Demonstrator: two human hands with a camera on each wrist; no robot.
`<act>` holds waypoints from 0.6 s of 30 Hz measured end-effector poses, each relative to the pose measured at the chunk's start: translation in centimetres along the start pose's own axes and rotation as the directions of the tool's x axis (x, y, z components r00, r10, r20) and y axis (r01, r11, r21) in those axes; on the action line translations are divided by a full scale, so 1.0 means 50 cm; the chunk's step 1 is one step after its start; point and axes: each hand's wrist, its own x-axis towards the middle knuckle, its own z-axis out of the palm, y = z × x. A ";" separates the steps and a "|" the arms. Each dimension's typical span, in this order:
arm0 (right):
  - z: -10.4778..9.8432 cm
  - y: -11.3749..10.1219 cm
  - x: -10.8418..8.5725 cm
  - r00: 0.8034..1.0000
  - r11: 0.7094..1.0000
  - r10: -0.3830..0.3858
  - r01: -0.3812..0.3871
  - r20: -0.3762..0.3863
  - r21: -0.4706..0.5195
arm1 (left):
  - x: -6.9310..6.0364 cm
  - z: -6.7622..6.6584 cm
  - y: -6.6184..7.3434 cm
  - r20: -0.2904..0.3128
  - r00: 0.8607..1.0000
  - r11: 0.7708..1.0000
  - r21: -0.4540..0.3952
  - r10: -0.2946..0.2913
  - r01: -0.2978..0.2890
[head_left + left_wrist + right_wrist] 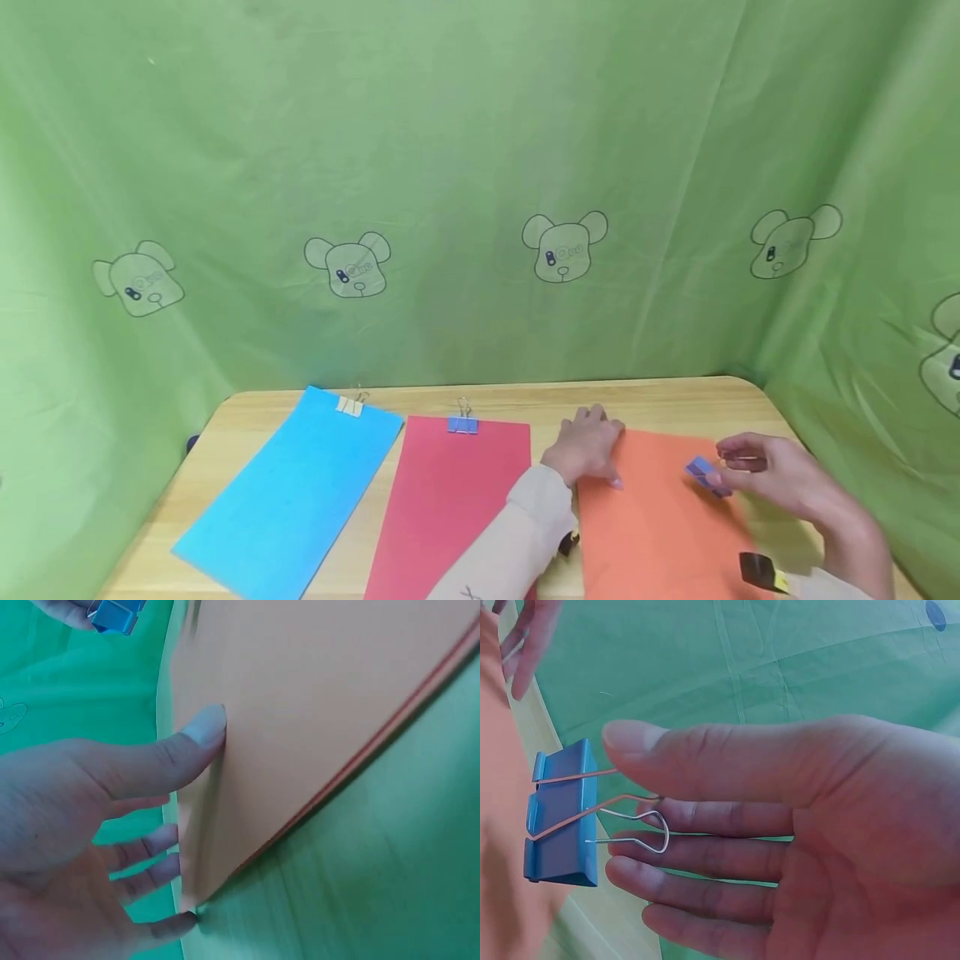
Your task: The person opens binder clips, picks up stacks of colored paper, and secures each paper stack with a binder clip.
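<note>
A stack of orange paper (660, 517) lies at the right of the table. My left hand (588, 446) rests at its upper left corner. In the left wrist view the left thumb (169, 757) lies on the top sheet, and the other fingers touch its far edge. My right hand (783, 475) is over the stack's upper right part and pinches a blue binder clip (707, 475) by its wire handles. In the right wrist view the blue binder clip (564, 814) points toward the orange paper, apart from it, with thumb and forefinger at the handles.
A red paper stack (450, 500) with a blue binder clip (462, 425) on its top edge lies mid-table. Left of it is a blue paper stack (292, 492) with a pale binder clip (350, 406). A green curtain (465, 167) surrounds the wooden table (637, 396).
</note>
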 end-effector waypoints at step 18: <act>0.004 -0.001 -0.008 1.000 1.000 -0.002 0.002 -0.026 -0.009 | -0.014 -0.013 -0.051 0.058 0.941 0.928 -0.157 -0.334 0.339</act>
